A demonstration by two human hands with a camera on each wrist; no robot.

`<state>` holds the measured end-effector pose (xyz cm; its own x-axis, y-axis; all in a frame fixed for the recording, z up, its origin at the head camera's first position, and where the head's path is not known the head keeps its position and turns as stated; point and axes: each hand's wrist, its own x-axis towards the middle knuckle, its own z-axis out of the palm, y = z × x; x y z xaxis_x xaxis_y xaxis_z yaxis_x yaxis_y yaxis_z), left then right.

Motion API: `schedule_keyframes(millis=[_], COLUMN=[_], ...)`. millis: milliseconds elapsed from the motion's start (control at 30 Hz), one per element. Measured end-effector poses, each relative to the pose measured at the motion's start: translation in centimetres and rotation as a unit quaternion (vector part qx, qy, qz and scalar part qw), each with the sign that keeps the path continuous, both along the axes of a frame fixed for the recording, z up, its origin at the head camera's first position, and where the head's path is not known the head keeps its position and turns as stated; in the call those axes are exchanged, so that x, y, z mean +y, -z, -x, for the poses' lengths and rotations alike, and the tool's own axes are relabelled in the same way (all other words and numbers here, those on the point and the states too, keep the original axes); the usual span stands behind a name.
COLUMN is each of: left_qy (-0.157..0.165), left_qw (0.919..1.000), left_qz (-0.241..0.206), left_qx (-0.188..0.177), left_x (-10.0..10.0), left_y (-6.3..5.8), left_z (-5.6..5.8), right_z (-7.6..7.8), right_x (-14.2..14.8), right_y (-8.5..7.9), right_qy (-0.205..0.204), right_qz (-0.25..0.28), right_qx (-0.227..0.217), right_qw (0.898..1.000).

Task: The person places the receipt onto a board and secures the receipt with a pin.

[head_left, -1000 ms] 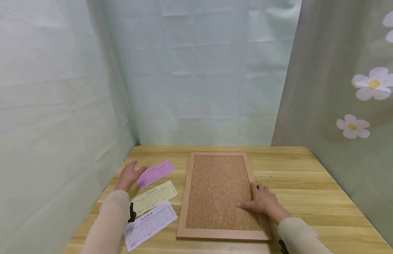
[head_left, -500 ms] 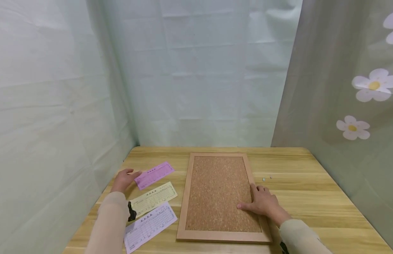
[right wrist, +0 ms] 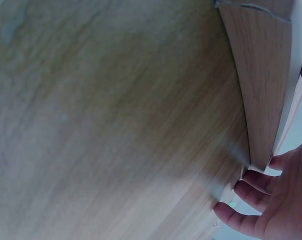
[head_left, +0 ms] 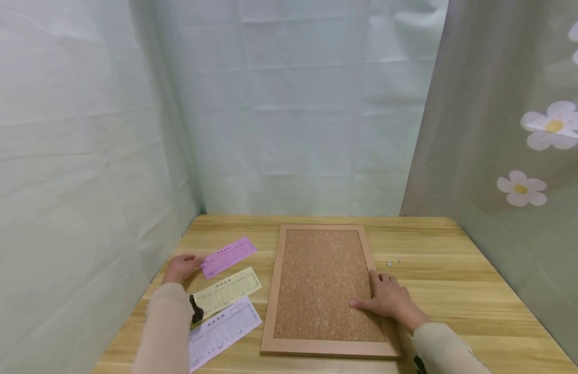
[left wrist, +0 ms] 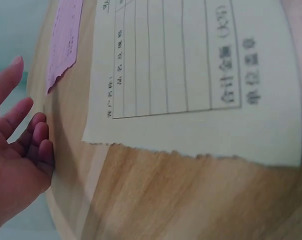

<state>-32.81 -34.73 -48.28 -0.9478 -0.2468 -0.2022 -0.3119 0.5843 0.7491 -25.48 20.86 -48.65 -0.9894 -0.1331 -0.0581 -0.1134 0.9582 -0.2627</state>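
Note:
My left hand (head_left: 181,268) is low at the left end of a pink printed slip (head_left: 229,257), fingertips right at its corner. In the left wrist view the fingers of that hand (left wrist: 18,160) are loosely bent, thumb apart. A yellow slip (head_left: 230,289) and a pale lilac slip (head_left: 225,330) lie nearer, partly behind the left sleeve. My right hand (head_left: 387,297) rests on the right side of a wood-framed cork board (head_left: 323,291), its thumb on the cork. In the right wrist view its fingers (right wrist: 247,220) reach past the outer face of the frame (right wrist: 263,75).
Two tiny objects (head_left: 389,264), too small to make out, lie on the wooden table (head_left: 457,291) right of the board. Pale fabric (head_left: 298,130) hangs behind the table, and more fabric closes in both sides, with printed flowers at right.
My left hand has moved left and nearer to me, from over the pink slip's edge to its left corner, thumb now closer to the fingers. The right hand and board stay put.

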Motion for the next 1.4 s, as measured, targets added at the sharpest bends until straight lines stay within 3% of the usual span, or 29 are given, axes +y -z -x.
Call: schedule_keyframes(millis=[300, 467, 700, 900, 1167, 1400], left_qy=[-0.039, -0.060, -0.066, -0.074, -0.075, -0.086], left_qw=[0.9984, 0.9975, 0.9966, 0.9953, 0.9926, 0.9914], left_qz=[-0.039, -0.033, -0.010, 0.030, 0.082, 0.091], left_qx=[0.006, 0.013, 0.049, 0.054, 0.050, 0.039], left_x=[0.3, 0.7, 1.0, 1.0, 1.6, 2.0], left_y=[1.0, 1.4, 2.1, 2.9, 2.3, 2.0], left_z=[0.1, 0.2, 0.3, 0.9, 0.6, 0.5], right_z=[0.1, 0.1, 0.1, 0.1, 0.1, 0.1], right_x=[0.1, 0.2, 0.2, 0.1, 0.2, 0.2], right_y=[0.2, 0.5, 0.5, 0.3, 0.4, 0.5], right_qy=[-0.004, 0.000, 0.000, -0.005, -0.005, -0.005], right_qz=[0.003, 0.003, 0.004, 0.005, 0.003, -0.001], right_qx=[0.005, 0.000, 0.001, 0.006, 0.006, 0.007], right_qw=[1.000, 1.000, 1.000, 1.000, 1.000, 1.000])
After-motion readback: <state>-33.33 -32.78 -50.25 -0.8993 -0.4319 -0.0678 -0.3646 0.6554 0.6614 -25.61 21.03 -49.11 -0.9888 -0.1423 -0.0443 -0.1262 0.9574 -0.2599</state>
